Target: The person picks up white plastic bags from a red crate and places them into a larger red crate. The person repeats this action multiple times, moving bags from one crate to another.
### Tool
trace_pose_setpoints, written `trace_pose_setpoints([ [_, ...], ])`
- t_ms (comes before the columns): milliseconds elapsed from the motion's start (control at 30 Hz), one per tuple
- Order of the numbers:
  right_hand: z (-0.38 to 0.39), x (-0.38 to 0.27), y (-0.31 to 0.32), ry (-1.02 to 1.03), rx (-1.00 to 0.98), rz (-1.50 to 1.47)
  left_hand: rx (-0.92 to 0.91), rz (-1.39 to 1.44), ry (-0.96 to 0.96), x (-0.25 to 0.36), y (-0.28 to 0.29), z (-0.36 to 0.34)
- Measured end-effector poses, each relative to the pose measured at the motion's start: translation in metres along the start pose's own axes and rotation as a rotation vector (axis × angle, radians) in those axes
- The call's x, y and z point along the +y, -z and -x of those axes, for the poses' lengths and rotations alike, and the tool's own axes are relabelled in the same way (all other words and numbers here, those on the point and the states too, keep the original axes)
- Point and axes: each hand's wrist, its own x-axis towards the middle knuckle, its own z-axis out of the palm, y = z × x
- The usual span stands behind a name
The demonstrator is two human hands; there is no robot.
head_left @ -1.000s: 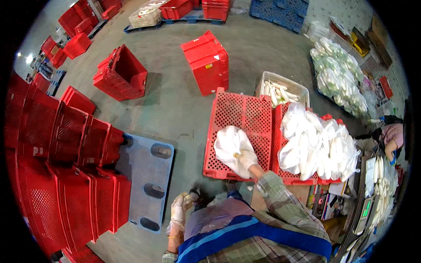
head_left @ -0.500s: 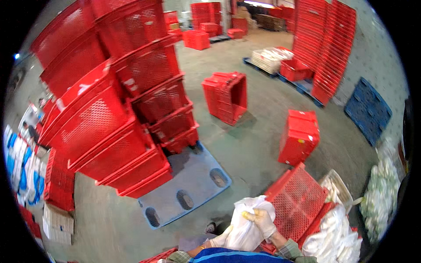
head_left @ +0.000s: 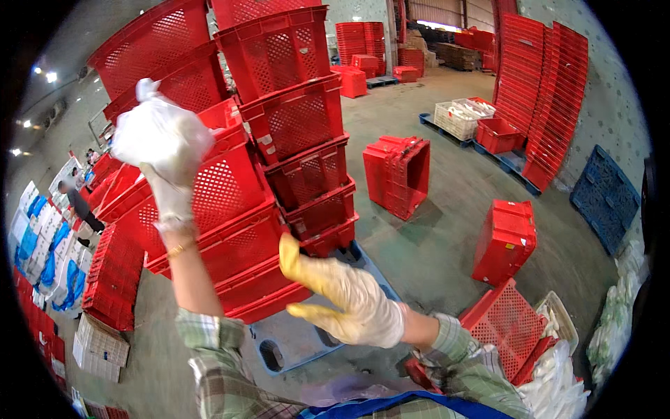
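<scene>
My left hand [head_left: 169, 197], in a white glove, is raised at the far end of my outstretched arm and closed on a white plastic bag [head_left: 159, 134]. The bag looks full and its contents are hidden. It hangs in front of a tall stack of red perforated crates [head_left: 202, 185], near the crates' upper rims. Lower and to the right, my right hand [head_left: 352, 304] has its thumb and fingers apart with nothing between them. Its glove is white with yellow fingertips. A blue pallet [head_left: 296, 346] lies under the stack, partly hidden by that hand.
Beside me at the lower right are a tilted red crate [head_left: 504, 328] and a heap of white bags [head_left: 555, 391]. Two red crates, one on its side [head_left: 396, 176] and one standing on end [head_left: 504, 241], rest on the floor. A blue pallet [head_left: 606, 199] leans against the wall.
The white bag has gone from low in front of me up and left to the crate stack in my left hand. My right hand has let go of it and moved left.
</scene>
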Motion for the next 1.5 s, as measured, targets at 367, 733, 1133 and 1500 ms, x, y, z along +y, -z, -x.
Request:
trace_pose_setpoints([
  [367, 0.422, 0.041, 0.046, -1.373, -0.039, 0.412, -0.618, 0.467, 1.259, -0.312, 0.195, 0.343],
  [733, 0.779, -0.185, 0.196, -2.267, 0.736, 1.301, -0.865, -0.522, 1.789, -0.253, -0.031, 0.672],
  [1133, 0.868, -0.231, 0.238, -2.354, 0.751, 0.944, -0.830, -0.661, 1.792, -0.225, -0.034, 0.717],
  [1500, 0.757, -0.231, 0.220, -2.081, 0.449, 1.076, -0.728, -0.358, 1.800, -0.242, 0.033, 0.717],
])
